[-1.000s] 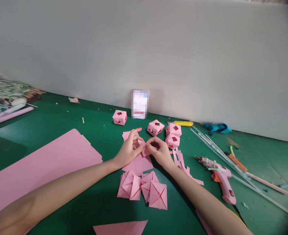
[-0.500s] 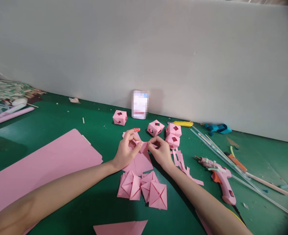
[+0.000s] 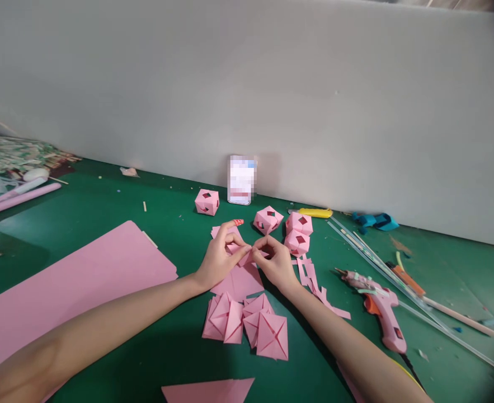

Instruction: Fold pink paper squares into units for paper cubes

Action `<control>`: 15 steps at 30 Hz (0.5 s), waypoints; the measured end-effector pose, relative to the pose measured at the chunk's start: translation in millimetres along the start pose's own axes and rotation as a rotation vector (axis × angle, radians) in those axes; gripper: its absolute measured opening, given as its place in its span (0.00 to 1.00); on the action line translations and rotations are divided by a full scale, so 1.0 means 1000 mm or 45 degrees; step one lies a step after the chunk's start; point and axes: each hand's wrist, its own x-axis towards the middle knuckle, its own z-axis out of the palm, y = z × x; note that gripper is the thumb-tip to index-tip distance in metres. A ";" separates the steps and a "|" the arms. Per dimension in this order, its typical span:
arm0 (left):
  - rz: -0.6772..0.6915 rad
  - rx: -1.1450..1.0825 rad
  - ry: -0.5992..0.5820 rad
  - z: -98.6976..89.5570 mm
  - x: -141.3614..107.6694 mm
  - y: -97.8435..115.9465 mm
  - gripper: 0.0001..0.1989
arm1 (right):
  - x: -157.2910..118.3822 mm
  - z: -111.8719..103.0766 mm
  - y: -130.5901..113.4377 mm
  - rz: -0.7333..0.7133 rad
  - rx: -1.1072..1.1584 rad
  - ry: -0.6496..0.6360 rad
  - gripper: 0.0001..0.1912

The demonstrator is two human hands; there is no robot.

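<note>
My left hand (image 3: 216, 258) and my right hand (image 3: 277, 267) meet in the middle of the green table, thumbs and fingertips pinched. Between them they hold a small folded pink paper (image 3: 245, 258), partly hidden by the fingers. One left finger, with a red patterned wrap at its tip, sticks out. Beneath the hands lies flat pink paper (image 3: 240, 284) with a crease. Closer to me are two groups of folded pink squares, the left group (image 3: 222, 320) overlapping and the right group (image 3: 272, 336) showing crossed folds.
Hollow pink paper shapes stand beyond my hands, one at left (image 3: 207, 202) and several at right (image 3: 267, 220). A phone (image 3: 241, 182) leans on the wall. Pink strips (image 3: 309, 277), a pink glue gun (image 3: 383, 308) and a yellow cutter (image 3: 316, 213) lie rightward; large pink sheets (image 3: 91, 285) lie left.
My fingertips have drawn closer together over the small folded paper, which shows less between them. Everything else has shifted only slightly in the view.
</note>
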 end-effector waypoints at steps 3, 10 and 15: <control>0.003 -0.015 0.031 0.000 -0.001 0.000 0.25 | 0.001 0.001 0.001 0.010 -0.014 0.040 0.05; 0.039 0.038 0.097 -0.001 -0.001 0.000 0.23 | 0.004 0.000 0.002 0.065 -0.009 0.152 0.04; 0.017 0.008 0.158 -0.002 0.001 -0.002 0.24 | 0.005 -0.002 0.000 0.160 0.031 0.195 0.04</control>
